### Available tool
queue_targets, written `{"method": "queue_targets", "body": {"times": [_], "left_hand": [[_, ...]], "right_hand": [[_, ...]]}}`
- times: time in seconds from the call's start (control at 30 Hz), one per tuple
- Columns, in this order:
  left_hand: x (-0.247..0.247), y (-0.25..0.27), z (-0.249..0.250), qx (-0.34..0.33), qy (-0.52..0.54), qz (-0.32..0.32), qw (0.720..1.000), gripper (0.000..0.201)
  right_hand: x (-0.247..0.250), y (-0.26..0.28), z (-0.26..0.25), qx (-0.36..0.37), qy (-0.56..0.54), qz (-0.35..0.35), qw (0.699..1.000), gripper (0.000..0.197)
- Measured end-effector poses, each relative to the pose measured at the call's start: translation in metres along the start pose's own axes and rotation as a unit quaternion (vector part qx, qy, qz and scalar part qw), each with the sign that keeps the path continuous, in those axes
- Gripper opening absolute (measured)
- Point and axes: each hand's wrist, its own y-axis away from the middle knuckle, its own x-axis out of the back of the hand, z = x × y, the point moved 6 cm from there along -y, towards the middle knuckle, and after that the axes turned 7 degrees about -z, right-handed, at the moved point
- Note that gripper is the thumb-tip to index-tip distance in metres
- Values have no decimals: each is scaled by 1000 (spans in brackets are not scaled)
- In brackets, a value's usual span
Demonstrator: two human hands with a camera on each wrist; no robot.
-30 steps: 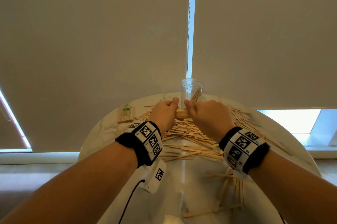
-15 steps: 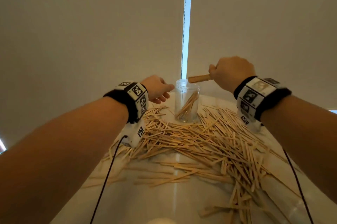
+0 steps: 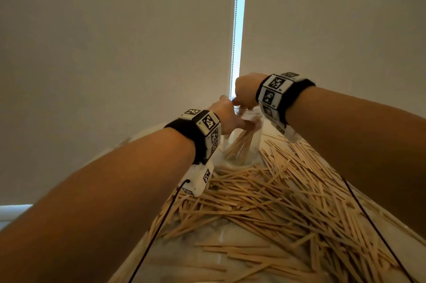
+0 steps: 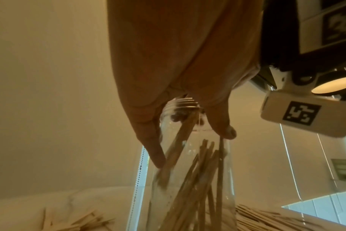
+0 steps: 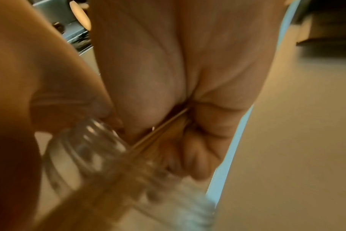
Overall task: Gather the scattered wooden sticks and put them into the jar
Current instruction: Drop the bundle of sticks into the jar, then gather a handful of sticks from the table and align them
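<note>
A clear jar (image 3: 244, 144) stands at the table's far edge with several wooden sticks (image 3: 238, 144) leaning inside it. My left hand (image 3: 235, 121) grips the jar's upper part; in the left wrist view its fingers (image 4: 154, 148) and thumb wrap the jar (image 4: 192, 187). My right hand (image 3: 244, 103) is just above the jar mouth, curled round a small bundle of sticks (image 5: 160, 134) whose lower ends point down into the blurred jar neck (image 5: 93, 145). That bundle (image 4: 180, 140) slants inside the jar. A big heap of loose sticks (image 3: 276, 202) covers the table.
The white round table (image 3: 175, 266) ends just behind the jar, where closed roller blinds hang with a bead cord (image 3: 234, 29) in the gap. Black wrist cables (image 3: 156, 232) trail across the near part of the heap.
Both hands lifted a bundle off the heap. The right hand carried it up, then tipped it down into the jar mouth. The left hand let go and took hold of the jar.
</note>
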Motion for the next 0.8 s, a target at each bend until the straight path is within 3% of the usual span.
{"method": "queue_targets", "body": {"times": [0.1, 0.17, 0.27, 0.33, 0.4, 0.47, 0.53, 0.7, 0.8], "left_hand": [[-3, -6, -10, 14, 15, 12, 1000, 85], [-4, -13, -16, 12, 16, 12, 1000, 76], [-16, -49, -43, 16, -6, -1, 1000, 101], [-14, -13, -29, 7, -15, -14, 1000, 115], [-11, 44, -15, 31, -39, -37, 998, 87], [-17, 78, -17, 35, -63, -50, 996, 82], [-23, 115, -16, 20, -59, -49, 997, 77], [-51, 203, 0, -16, -76, -100, 992, 39], [-79, 252, 20, -36, -86, -135, 986, 39]], "right_hand": [[-17, -11, -7, 28, -18, -69, 997, 28], [-18, -6, -6, 35, -21, -68, 997, 29], [-4, 19, 3, 32, -59, -2, 998, 36], [7, 41, 11, 36, -126, 47, 990, 36], [13, 68, 20, 31, -217, 83, 972, 32], [11, 97, 21, 32, -245, 80, 966, 30], [0, 127, 20, 35, -254, 32, 966, 32], [-48, 209, 10, 33, -232, -86, 968, 36], [-88, 252, 11, -2, -241, -156, 958, 44]]}}
